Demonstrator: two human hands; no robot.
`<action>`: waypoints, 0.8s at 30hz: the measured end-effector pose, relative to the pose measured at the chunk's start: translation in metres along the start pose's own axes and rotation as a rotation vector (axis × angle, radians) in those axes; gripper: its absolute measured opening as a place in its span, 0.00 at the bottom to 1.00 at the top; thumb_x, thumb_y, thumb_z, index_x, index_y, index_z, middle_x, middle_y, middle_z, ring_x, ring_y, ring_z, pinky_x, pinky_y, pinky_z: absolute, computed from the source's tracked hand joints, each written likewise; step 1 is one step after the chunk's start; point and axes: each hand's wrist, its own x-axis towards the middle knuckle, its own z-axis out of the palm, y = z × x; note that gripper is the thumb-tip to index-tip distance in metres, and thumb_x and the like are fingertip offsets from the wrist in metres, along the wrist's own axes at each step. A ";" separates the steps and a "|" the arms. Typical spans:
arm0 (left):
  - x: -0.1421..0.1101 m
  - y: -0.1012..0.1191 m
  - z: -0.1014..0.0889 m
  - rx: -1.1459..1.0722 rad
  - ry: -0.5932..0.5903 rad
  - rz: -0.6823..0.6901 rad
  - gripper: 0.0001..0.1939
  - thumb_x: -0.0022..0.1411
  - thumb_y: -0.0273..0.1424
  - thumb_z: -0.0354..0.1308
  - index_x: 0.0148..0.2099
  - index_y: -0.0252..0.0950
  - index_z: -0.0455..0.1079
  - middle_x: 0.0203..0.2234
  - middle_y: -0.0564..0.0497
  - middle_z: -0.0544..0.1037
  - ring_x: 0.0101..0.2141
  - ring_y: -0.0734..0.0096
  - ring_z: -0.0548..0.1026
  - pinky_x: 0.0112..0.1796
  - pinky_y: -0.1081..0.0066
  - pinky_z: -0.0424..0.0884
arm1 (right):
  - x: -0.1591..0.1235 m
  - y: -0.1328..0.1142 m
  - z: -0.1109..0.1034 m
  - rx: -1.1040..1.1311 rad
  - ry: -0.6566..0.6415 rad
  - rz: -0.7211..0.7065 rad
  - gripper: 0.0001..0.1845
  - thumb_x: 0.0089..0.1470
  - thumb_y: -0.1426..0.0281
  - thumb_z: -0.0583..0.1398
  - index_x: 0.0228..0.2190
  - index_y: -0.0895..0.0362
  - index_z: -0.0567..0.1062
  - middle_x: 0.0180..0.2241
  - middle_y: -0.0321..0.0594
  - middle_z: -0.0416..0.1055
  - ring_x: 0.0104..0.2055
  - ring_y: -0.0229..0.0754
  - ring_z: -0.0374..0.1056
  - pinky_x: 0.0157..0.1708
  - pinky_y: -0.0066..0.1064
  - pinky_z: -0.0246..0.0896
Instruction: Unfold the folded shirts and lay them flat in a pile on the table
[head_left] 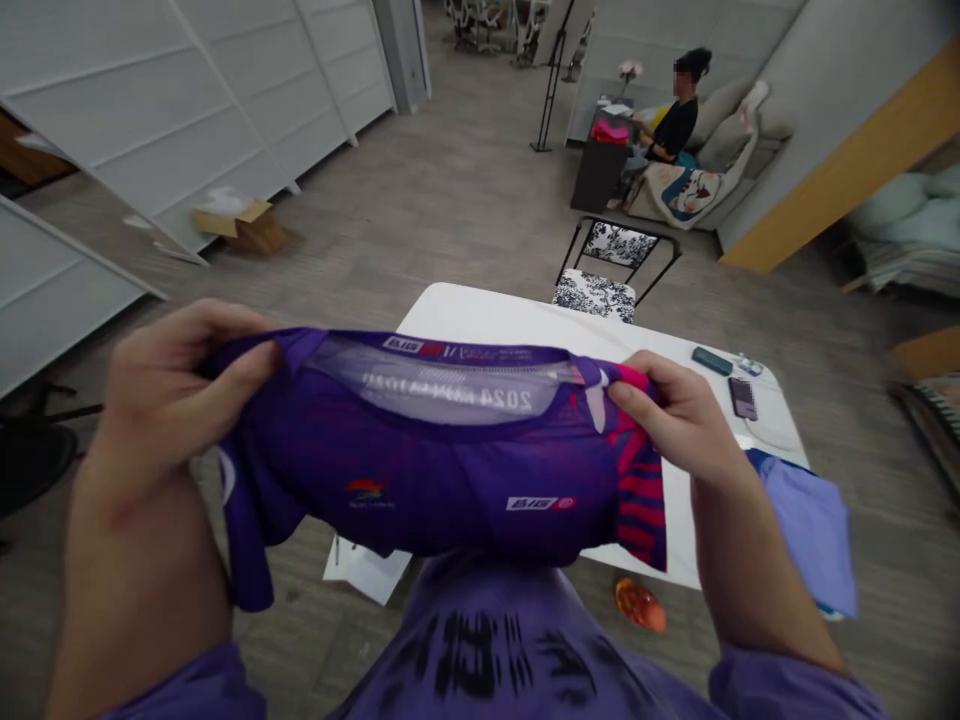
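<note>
A purple sports shirt with pink stripes on one side is stretched out in the air between my hands, collar side up. My left hand is closed on its left shoulder edge. My right hand pinches the right shoulder, thumb on top of the fabric. The shirt hangs in front of my chest, above the near edge of a white table.
On the table's right end lie a dark phone, a dark case and a light blue cloth. A patterned chair stands behind the table. A seated person is at a far sofa. A cardboard box sits left; an orange object lies on the floor.
</note>
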 end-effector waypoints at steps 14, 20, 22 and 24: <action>0.301 -0.238 0.401 -0.158 -0.430 0.063 0.25 0.86 0.45 0.62 0.69 0.30 0.78 0.64 0.35 0.80 0.69 0.41 0.76 0.76 0.33 0.68 | 0.391 0.298 0.121 -0.613 0.223 0.286 0.38 0.79 0.35 0.58 0.59 0.56 0.82 0.54 0.54 0.83 0.58 0.59 0.76 0.65 0.54 0.76; 0.229 -0.270 0.499 -0.109 -0.392 -0.119 0.41 0.83 0.44 0.62 0.88 0.36 0.60 0.83 0.26 0.59 0.86 0.26 0.50 0.82 0.21 0.45 | 0.314 0.383 0.211 -0.687 0.193 0.328 0.40 0.82 0.45 0.55 0.79 0.57 0.68 0.80 0.65 0.65 0.83 0.67 0.62 0.83 0.68 0.63; 0.152 -0.276 0.499 -0.062 -0.494 -0.133 0.39 0.84 0.43 0.59 0.88 0.36 0.62 0.83 0.25 0.61 0.86 0.28 0.52 0.83 0.24 0.49 | 0.238 0.397 0.245 -0.624 0.096 0.384 0.42 0.80 0.47 0.57 0.80 0.59 0.68 0.83 0.66 0.64 0.85 0.66 0.61 0.84 0.67 0.62; 0.062 -0.281 0.486 -0.024 -0.627 -0.145 0.38 0.84 0.44 0.57 0.88 0.36 0.64 0.83 0.26 0.63 0.87 0.30 0.54 0.83 0.27 0.54 | 0.157 0.401 0.275 -0.600 -0.001 0.502 0.43 0.78 0.46 0.58 0.81 0.56 0.69 0.84 0.63 0.63 0.86 0.67 0.62 0.84 0.68 0.64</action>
